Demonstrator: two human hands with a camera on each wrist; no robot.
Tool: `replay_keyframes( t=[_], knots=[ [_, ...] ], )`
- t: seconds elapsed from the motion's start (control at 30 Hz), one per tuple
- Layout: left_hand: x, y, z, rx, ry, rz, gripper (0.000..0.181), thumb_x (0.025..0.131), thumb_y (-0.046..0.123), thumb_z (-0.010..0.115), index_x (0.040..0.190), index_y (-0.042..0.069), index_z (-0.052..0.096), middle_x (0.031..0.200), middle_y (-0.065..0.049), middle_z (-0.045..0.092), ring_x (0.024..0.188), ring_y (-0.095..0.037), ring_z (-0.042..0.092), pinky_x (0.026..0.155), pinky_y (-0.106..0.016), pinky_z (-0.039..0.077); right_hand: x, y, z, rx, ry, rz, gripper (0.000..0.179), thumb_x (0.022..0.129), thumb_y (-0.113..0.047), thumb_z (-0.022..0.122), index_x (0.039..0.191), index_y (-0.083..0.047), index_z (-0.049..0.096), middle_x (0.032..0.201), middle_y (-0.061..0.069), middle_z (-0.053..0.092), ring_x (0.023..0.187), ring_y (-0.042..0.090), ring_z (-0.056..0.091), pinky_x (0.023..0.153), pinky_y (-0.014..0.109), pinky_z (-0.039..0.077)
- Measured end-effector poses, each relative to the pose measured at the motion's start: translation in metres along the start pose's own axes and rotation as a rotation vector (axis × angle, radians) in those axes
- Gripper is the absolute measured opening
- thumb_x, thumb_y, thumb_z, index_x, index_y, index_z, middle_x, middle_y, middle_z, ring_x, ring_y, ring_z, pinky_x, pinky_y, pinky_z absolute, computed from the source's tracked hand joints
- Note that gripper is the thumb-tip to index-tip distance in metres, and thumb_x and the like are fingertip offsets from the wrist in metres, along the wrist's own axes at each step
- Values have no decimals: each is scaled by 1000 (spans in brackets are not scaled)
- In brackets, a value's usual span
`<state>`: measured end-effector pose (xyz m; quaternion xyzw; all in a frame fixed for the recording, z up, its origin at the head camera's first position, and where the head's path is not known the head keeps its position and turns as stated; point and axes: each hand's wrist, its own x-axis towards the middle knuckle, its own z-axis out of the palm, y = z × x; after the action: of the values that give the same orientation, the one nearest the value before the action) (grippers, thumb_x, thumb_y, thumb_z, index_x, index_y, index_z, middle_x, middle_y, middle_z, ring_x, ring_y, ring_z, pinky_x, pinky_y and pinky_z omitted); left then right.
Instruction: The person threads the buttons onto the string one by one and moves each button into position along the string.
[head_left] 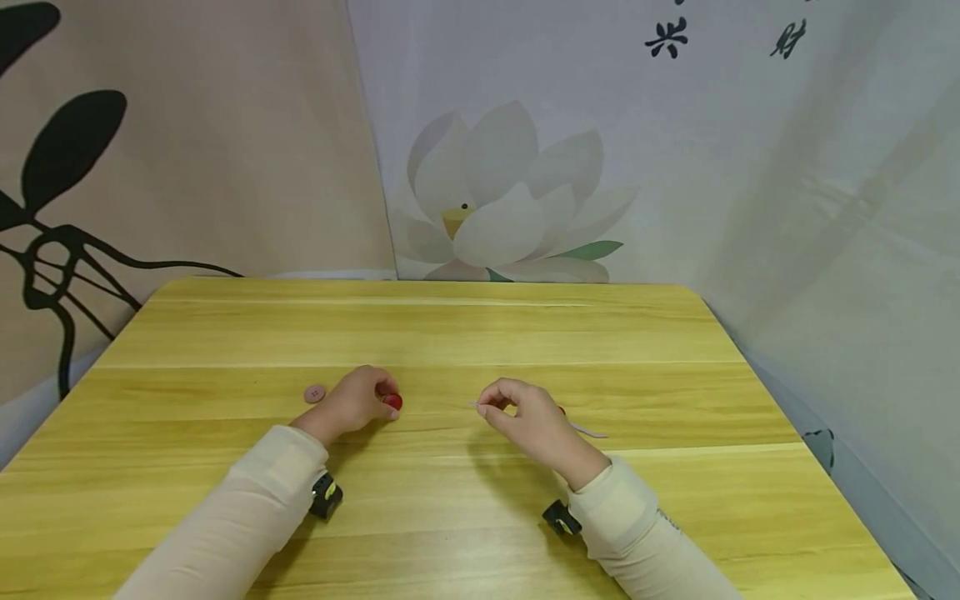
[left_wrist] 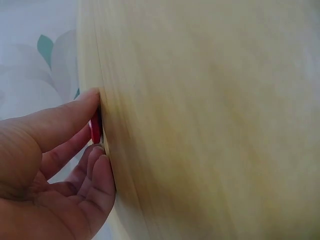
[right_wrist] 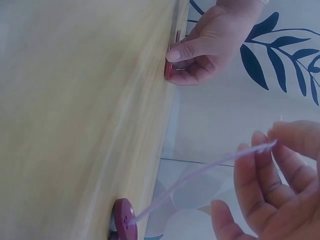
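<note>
My left hand (head_left: 351, 402) pinches a round red button (head_left: 392, 402) by its edge, low over the wooden table. Thumb and fingertips sit around this red button (left_wrist: 95, 131) in the left wrist view. Between thumb and forefinger, my right hand (head_left: 531, 419) pinches the end of a thin pale lilac string (right_wrist: 192, 174). That string runs taut from the fingertips to a hole in a dark red button (right_wrist: 125, 220) at the table surface. In the head view the right hand mostly hides this second button, and the string's tail (head_left: 590, 432) lies beyond it.
A pink button (head_left: 315, 393) lies on the table (head_left: 420, 333), just left of the left wrist. Behind the table's far edge hangs a curtain (head_left: 510, 183) printed with a pale lotus. Small black wrist cameras are strapped under both sleeves.
</note>
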<state>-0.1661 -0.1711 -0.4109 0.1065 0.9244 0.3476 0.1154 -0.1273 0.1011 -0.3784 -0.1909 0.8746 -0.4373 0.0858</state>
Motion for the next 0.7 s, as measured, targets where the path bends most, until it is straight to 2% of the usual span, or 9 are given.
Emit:
replay_keyframes(
  t=[0.33, 0.7],
  knots=[
    [1, 1, 0, 10, -2, 2, 24, 80, 1, 76, 98, -6, 63, 92, -14, 62, 86, -24, 57, 79, -39, 48, 1, 1, 0, -16, 14, -6, 8, 96, -18, 61, 100, -14, 67, 94, -7, 63, 87, 13, 56, 75, 34, 45],
    [1, 1, 1, -22, 12, -11, 20, 82, 4, 74, 96, -5, 63, 87, -10, 63, 80, -21, 56, 73, -35, 47, 1, 2, -1, -12, 14, -14, 8, 96, -18, 61, 99, -14, 67, 93, -7, 63, 87, 13, 56, 76, 35, 45]
  ],
)
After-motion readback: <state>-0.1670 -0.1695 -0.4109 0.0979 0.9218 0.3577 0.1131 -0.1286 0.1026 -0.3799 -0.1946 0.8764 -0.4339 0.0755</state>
